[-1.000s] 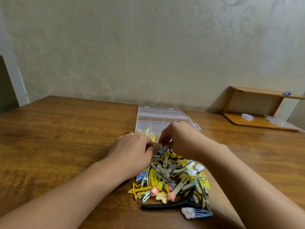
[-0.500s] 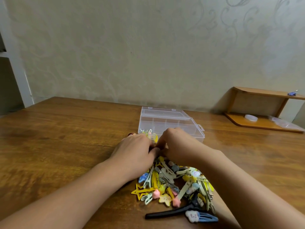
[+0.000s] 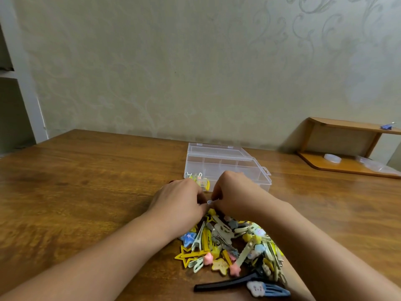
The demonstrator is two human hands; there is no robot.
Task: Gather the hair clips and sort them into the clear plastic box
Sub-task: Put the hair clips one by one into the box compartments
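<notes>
Hair clips (image 3: 230, 246) lie heaped on the wooden table (image 3: 86, 192) between my forearms, mostly yellow and cream, with a blue star, pink bits, a long black clip (image 3: 225, 284) and a blue snap clip with a white cloud (image 3: 267, 288) at the near edge. My left hand (image 3: 180, 198) and my right hand (image 3: 236, 192) meet knuckles-up at the far end of the heap, both backs turned to me, the wrists angled inward so the forearms form a narrow V. The fingers of both hands are curled down and bunched together, and between the two thumbs a small pale piece (image 3: 210, 202) shows, which both hands seem to pinch; what it is I cannot tell. Just beyond my hands stands the clear plastic box (image 3: 238, 164), lid open and lying back toward the wall, its dividers visible. A few clips (image 3: 200, 180) already lie in its near left compartment, just behind my left knuckles.
</notes>
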